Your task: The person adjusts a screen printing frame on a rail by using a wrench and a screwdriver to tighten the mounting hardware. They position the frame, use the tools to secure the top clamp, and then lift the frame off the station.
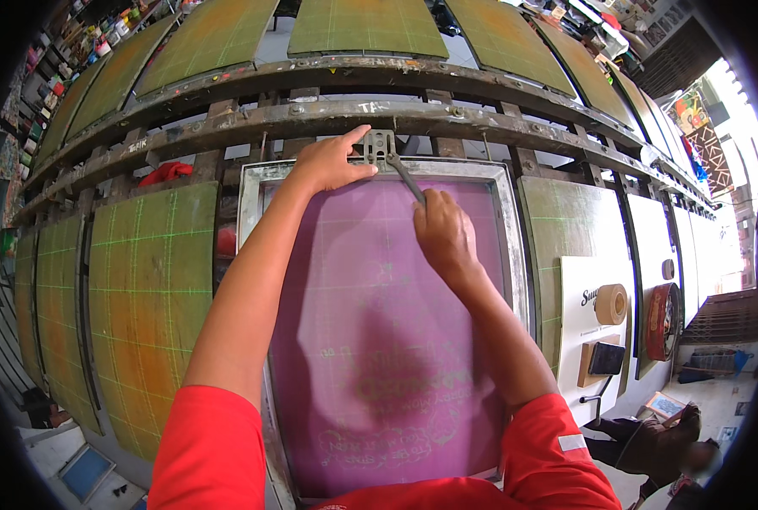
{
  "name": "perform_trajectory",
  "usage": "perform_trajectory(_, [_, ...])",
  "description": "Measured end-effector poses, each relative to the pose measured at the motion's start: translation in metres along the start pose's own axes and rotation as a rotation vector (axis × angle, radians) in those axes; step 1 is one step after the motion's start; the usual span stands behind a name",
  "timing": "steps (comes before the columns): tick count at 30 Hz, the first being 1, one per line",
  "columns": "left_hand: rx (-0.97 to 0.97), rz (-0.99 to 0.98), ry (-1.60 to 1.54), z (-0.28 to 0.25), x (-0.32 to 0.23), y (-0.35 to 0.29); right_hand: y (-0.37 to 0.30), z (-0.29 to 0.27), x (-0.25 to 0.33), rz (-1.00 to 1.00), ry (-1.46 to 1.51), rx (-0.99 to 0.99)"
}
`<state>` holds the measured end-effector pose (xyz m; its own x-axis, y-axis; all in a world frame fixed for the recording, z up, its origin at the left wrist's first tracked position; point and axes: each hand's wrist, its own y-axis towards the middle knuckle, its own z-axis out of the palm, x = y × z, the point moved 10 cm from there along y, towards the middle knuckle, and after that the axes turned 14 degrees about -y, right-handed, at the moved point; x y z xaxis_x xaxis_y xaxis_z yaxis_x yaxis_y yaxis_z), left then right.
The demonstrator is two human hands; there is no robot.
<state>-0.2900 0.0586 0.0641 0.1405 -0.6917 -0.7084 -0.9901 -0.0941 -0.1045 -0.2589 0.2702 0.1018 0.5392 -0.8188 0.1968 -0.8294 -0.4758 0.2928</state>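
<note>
A slotted metal bracket (377,144) sits at the far edge of a screen-printing frame (251,204), next to the long metal rail. My left hand (326,163) spans the bracket's left side, index finger at its far end and thumb at its near end. A dark wrench (408,179) is gripped in my right hand (444,225), fingers wrapped round its handle. The wrench's head meets the right part of the bracket. Below my hands, the frame's purple mesh (379,280) carries faint mirrored greenish lettering.
Green gridded printing boards (154,297) line both sides and the far side of the rails (251,115). On a white board (570,340) at right lie a tape roll (611,304) and a dark phone-like device (606,358) on a block. Red cloth (166,173) lies left. Someone (651,446) is at lower right.
</note>
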Motion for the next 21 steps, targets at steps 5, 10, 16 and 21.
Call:
perform_trajectory(5, [0.013,0.019,-0.033,0.002,-0.004,0.002,0.007,-0.012,-0.003,-0.005,0.053,-0.106])
perform_trajectory(10, [0.019,-0.027,-0.033,0.002,0.0,-0.003,-0.001,-0.015,0.005,0.074,0.189,-0.059])
perform_trajectory(16, [0.034,-0.01,-0.022,0.004,-0.008,0.002,0.04,-0.014,-0.04,-0.004,0.298,-0.083])
perform_trajectory(21, [0.016,0.005,-0.027,0.001,-0.001,0.0,0.072,0.014,-0.045,-0.059,0.412,0.16])
